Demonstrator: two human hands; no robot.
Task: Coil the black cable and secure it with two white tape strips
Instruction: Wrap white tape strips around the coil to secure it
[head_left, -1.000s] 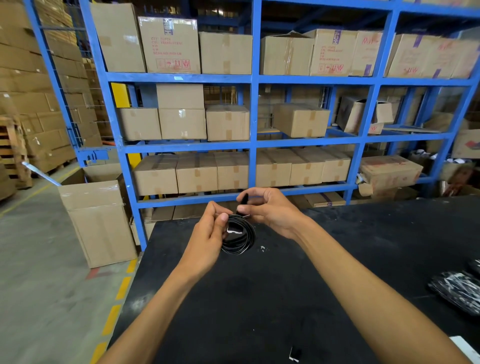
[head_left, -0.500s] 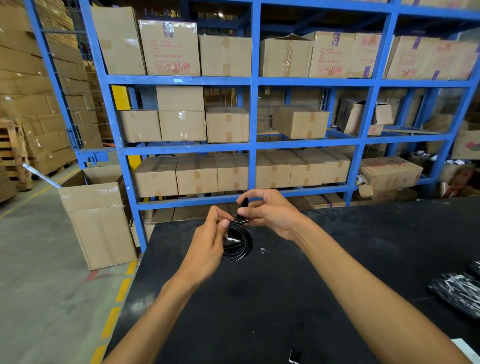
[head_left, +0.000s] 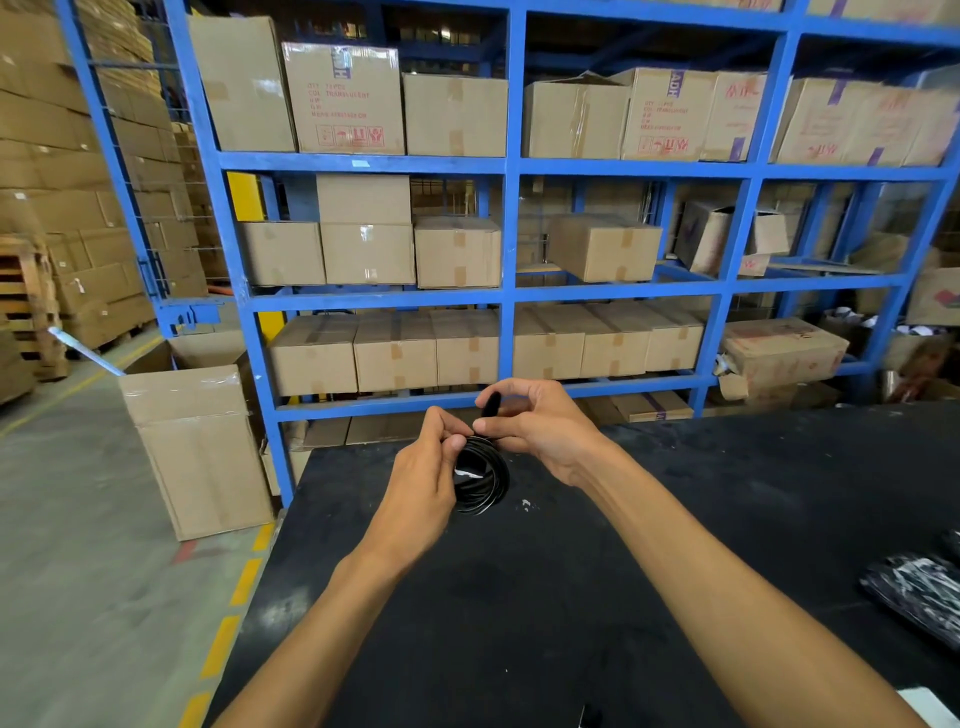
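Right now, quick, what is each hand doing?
Left hand: closed, pinching the black cable coil.
Right hand: closed, fingers pinching the coil's top.

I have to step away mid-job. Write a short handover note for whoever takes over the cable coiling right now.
Left hand: pinching the left side of the black cable coil, held above the black table.
Right hand: gripping the top of the coil, with the cable's black end sticking up between its fingers.
Done: cable is coiled; one white tape strip shows on the coil by the left thumb.
Left: I see only that one strip, so check it is wrapped tight, then add the second. No spare tape is clearly in view.
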